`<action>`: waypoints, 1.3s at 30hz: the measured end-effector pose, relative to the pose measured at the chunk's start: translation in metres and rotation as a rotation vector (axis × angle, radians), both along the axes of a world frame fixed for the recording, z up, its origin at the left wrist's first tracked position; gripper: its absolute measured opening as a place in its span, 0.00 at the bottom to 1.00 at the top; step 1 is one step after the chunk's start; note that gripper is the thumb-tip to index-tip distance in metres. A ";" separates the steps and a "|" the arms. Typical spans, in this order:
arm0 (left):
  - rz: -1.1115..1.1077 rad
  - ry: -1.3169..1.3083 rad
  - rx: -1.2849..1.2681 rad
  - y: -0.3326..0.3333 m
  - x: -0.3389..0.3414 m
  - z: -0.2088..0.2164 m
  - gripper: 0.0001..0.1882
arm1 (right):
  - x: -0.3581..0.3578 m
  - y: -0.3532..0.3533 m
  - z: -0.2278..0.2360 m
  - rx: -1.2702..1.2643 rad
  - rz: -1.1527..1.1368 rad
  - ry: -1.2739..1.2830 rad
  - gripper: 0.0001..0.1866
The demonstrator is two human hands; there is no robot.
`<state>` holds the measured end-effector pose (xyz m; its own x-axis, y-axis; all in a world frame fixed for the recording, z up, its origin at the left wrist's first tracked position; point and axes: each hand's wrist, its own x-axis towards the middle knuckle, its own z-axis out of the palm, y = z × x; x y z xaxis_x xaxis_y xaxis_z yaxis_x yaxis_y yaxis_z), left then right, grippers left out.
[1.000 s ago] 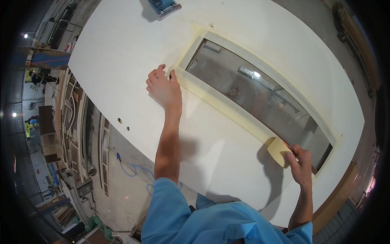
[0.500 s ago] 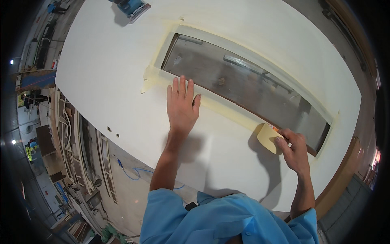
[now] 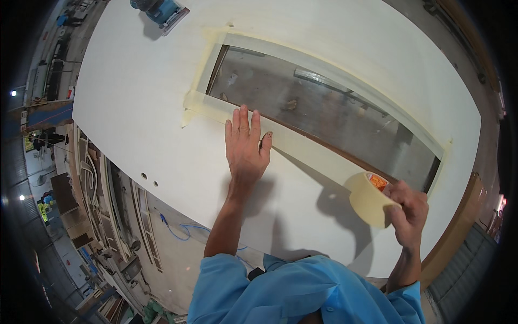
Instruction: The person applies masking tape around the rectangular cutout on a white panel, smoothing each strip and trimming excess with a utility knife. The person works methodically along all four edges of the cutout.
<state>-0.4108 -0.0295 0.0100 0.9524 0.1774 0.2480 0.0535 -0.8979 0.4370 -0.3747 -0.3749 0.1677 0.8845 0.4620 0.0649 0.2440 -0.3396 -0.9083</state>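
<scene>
A large white panel (image 3: 145, 119) lies before me with a long rectangular opening (image 3: 302, 113), its edges lined with pale masking tape. My left hand (image 3: 247, 143) presses flat on the tape along the opening's near edge, fingers spread slightly. My right hand (image 3: 409, 213) grips a wide roll of masking tape (image 3: 369, 208), tilted and raised off the panel. From the roll a strip of tape (image 3: 315, 156) stretches leftward to my left hand. Part of the strip stands clear of the panel and casts a shadow.
A blue power sander (image 3: 159, 13) stands on the panel at the far left. Two small holes (image 3: 144, 176) sit near the panel's left edge. Below lie a blue hose (image 3: 183, 232) and stacked wooden frames (image 3: 97, 178). A brown board (image 3: 453, 232) runs beside the panel's right edge.
My right hand and the tape roll have moved right and nearer to me, and the strip is now pulled up taut. The left hand has shifted slightly right, still flat.
</scene>
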 end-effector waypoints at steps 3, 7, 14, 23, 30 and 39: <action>0.047 -0.034 -0.025 -0.002 -0.002 0.000 0.30 | -0.004 0.001 0.007 0.000 0.016 -0.009 0.09; 0.068 -0.133 0.013 0.010 -0.002 0.004 0.29 | -0.004 0.002 0.018 0.112 0.061 -0.091 0.11; 0.708 -0.152 0.110 0.108 0.045 0.019 0.21 | 0.005 0.002 0.019 0.068 0.057 -0.161 0.12; 0.808 -0.056 -0.241 0.135 0.060 0.014 0.14 | 0.004 -0.006 0.009 -0.004 -0.050 -0.111 0.11; 0.753 -0.087 -0.041 0.126 0.057 0.004 0.14 | 0.002 -0.007 -0.021 -0.178 -0.120 0.088 0.09; 0.685 -0.182 0.286 0.117 0.058 0.001 0.13 | 0.006 0.007 -0.030 -0.391 -0.067 0.140 0.09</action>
